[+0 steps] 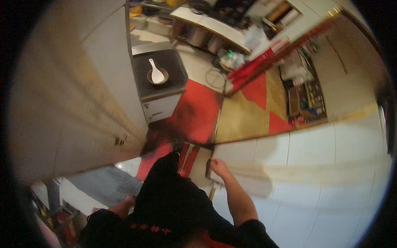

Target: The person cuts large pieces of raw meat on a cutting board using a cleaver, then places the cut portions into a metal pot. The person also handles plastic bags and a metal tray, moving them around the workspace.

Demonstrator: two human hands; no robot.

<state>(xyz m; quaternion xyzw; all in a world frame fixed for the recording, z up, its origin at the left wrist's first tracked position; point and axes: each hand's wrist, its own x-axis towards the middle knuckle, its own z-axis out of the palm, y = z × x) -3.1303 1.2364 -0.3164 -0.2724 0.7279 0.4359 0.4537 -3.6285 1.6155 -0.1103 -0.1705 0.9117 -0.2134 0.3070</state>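
Observation:
My right hand (218, 167) hangs in front of me with its fingers curled, beside the edge of a white panelled wall (310, 173). Nothing shows in it, but the fingertips are turned away from view. Low on the left, my left hand (130, 201) is small and mostly hidden by my black clothing (173, 198); its fingers cannot be made out. Ahead on the left, a white rice paddle (157, 74) rests in a small round bowl (166, 75) on a dark-topped cabinet (175, 60).
Tall pale panels (102, 62) flank the left. A red mat (198, 111) covers the floor ahead, beside a yellow-brown floor area (245, 114). A long counter (211, 24) stands farther off. On the right are a red-edged barrier (257, 66) and a crate of goods (305, 96).

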